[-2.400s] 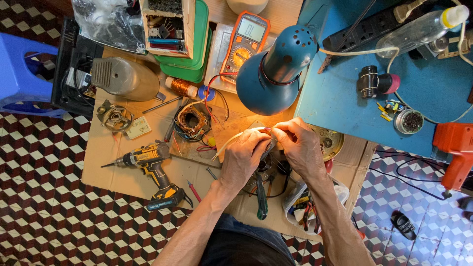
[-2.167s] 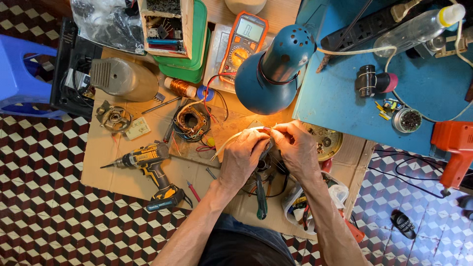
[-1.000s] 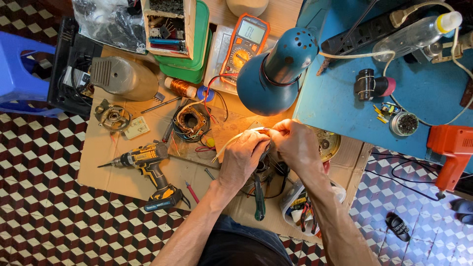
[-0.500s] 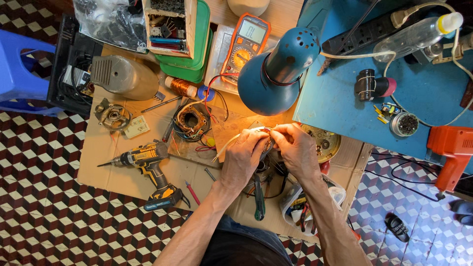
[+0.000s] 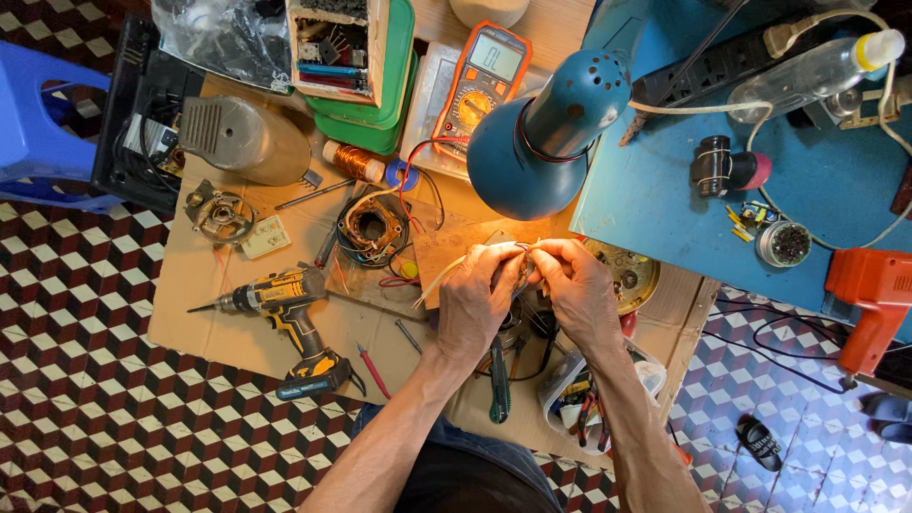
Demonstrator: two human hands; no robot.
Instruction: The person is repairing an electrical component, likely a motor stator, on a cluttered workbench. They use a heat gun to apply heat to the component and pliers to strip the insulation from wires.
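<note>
Left hand (image 5: 478, 296) and right hand (image 5: 578, 290) meet fingertip to fingertip, each grip pinched tight on thin pale wires (image 5: 475, 256) above the cardboard-covered counter (image 5: 204, 294), just under the blue lamp (image 5: 541, 142); beyond it, an orange multimeter (image 5: 482, 78).

From my remote seat I see a sheet of cardboard (image 5: 204, 304) spread over the checkered tile floor (image 5: 95, 418), carrying a yellow cordless drill (image 5: 285, 309), a wound motor stator (image 5: 370, 228), a small metal end bracket (image 5: 218, 211), a grey motor cover (image 5: 242, 138) and a red-handled screwdriver (image 5: 372, 369). Beside it, a blue worktop (image 5: 655, 190) holds a clear plastic bottle (image 5: 807, 71), a black power strip (image 5: 722, 66) and what I take to be a small round tin of parts (image 5: 784, 243), though it is too small to be sure.
</note>
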